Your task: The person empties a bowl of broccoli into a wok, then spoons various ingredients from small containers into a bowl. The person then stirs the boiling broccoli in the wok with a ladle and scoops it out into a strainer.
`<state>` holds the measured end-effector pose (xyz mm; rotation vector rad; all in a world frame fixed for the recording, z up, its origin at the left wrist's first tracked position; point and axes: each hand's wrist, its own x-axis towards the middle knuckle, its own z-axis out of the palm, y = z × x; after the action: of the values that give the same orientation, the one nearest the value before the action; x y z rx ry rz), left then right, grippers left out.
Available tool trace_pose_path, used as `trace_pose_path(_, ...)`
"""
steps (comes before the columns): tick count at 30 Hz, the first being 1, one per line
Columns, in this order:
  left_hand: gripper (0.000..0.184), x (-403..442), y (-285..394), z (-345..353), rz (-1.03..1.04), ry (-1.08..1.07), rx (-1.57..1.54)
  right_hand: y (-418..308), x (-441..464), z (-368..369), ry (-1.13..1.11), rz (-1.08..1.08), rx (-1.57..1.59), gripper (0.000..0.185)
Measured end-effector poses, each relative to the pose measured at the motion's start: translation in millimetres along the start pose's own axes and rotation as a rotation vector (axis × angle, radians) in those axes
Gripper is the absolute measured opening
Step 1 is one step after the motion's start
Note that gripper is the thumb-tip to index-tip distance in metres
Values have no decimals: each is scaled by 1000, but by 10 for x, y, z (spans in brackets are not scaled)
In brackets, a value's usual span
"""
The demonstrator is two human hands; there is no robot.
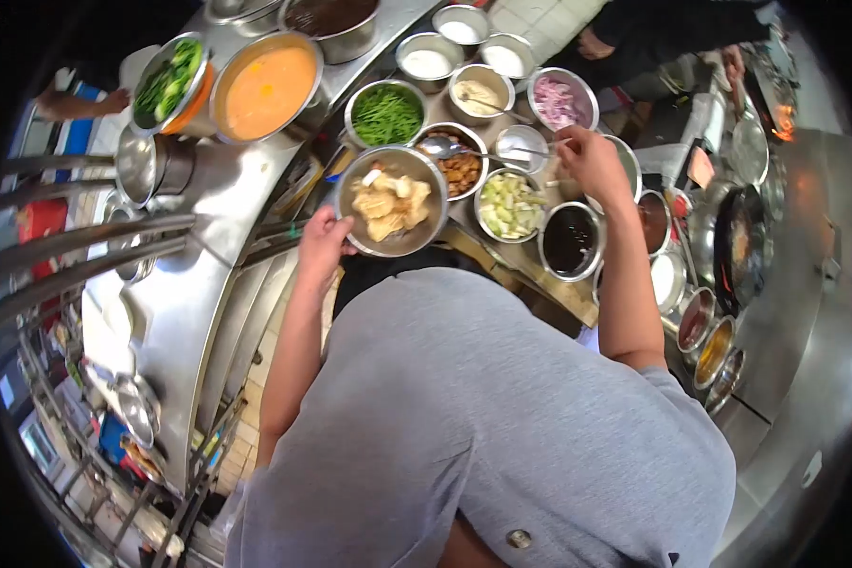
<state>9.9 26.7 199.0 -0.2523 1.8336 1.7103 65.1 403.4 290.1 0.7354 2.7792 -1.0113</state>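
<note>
My left hand (324, 239) is closed on the rim of a metal bowl (434, 220), thumb over the edge. Pale yellowish chunks (388, 208) lie inside this bowl. To the right, my right hand (592, 163) pinches the end of a long-handled metal spoon (440, 147). The spoon's head rests over a bowl of brown diced pieces (462, 175), just beyond the held bowl. Under the handle stands a small bowl with white contents (521, 149). Chopped light-green vegetable (511, 206) fills a bowl nearer to me, beside a bowl of dark liquid (571, 240).
Chopped greens (385, 114), sliced purple onion (556, 102) and bowls of white powder (428, 63) stand farther off. A large pot of orange liquid (267, 90) sits on the left steel counter (166, 331). At right is a wok (740, 241) by a flame (783, 121). Another person's hand (592, 44) shows at top.
</note>
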Motion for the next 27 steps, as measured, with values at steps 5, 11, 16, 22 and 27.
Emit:
trace_pose_path(5, 8, 9, -46, -101, -14, -12, 21, 987, 237, 279, -196, -44, -530, 20)
trace_pose_path(11, 4, -2, -35, -208, -35, 31, -9, 1162, 374, 765, -407, -120, -712, 24)
trace_pose_path(16, 6, 9, 1, -179, -2, 19, -54, 1661, 595, 1055, -465, -85, -705, 22)
trace_pose_path(22, 5, 17, -7, -169, -13, 26, -120, 1634, 541, 1005, -335, -28, -713, 24)
trace_pose_path(27, 6, 73, -75, -212, -14, 14, -120, 1622, 478, 986, -267, -34, -625, 26)
